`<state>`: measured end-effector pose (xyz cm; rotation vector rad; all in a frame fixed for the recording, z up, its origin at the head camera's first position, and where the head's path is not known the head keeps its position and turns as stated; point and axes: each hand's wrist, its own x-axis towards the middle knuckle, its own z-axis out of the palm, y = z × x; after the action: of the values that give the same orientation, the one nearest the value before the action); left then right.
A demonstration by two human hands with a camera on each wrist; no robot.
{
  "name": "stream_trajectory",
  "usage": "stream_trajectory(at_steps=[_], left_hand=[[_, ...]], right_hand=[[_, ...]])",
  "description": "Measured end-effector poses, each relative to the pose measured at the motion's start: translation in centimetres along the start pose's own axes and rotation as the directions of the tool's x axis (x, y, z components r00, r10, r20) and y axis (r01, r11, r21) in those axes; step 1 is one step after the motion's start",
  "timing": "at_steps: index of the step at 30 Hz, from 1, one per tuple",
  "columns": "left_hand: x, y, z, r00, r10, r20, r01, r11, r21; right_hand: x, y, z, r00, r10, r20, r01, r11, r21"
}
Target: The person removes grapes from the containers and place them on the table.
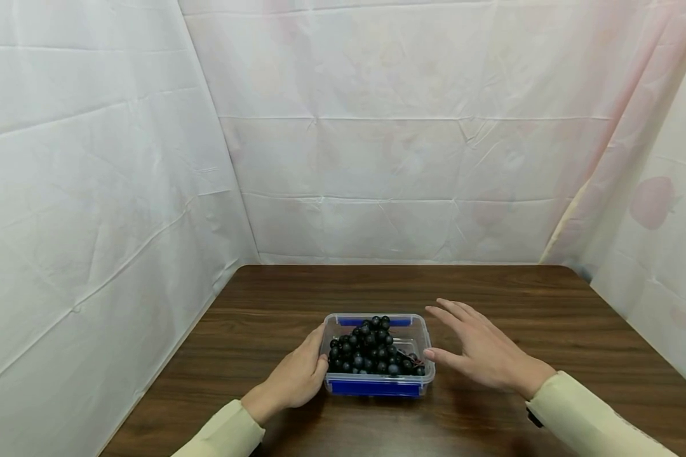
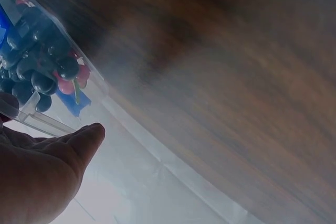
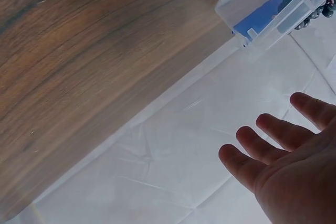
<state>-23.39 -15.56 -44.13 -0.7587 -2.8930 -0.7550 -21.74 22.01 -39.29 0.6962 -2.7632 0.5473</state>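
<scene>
While the left hand (image 1: 297, 374) grips the box (image 1: 408, 344), the right hand (image 1: 486, 349) hovers with fingers loose

Where white sheets (image 1: 400, 158) hang behind and on both sides, the right one bears a pink fruit print (image 1: 653, 203). Below them spreads the dark wooden desk (image 1: 463, 285), and on it, in front of the person, sits the clear box. Its long axis runs left to right, roughly parallel to the desk's far edge; its uncovered top faces up, and one long side, with a blue clip (image 1: 375, 388), faces the person. Any lettering on that clip is too small to tell.

The left hand holds the box's left end, thumb over the rim. The right hand grasps nothing: the right wrist view shows four fingers apart from the box, while the head view puts the thumb tip at its right end, contact uncertain.

From above, the grapes (image 1: 371, 349) look black, heaped to the left and middle, with brown stems (image 1: 418, 363) at the right. Only the wrist views show red-pink grapes (image 2: 66, 85) through the clear wall; the left one adds a green stalk (image 2: 76, 94).
</scene>
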Motion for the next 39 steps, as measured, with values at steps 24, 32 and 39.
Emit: stream_trajectory(at_steps=[24, 32, 39], left_hand=[[-0.1, 0.1, 0.0, 1.000, -0.002, 0.000, 0.002, 1.000, 0.011], [-0.1, 0.2, -0.1, 1.000, -0.010, 0.003, 0.010, 1.000, 0.018], [-0.2, 0.3, -0.1, 1.000, -0.006, 0.001, 0.006, 1.000, 0.023]], right_hand=[[1.9, -1.5, 0.5, 0.999, -0.019, 0.029, 0.018, 1.000, 0.021], [2.5, -2.1, 0.7, 0.999, -0.030, 0.033, 0.029, 0.999, 0.029], [3.1, -2.5, 0.9, 0.998, -0.041, 0.050, 0.040, 0.999, 0.029]])
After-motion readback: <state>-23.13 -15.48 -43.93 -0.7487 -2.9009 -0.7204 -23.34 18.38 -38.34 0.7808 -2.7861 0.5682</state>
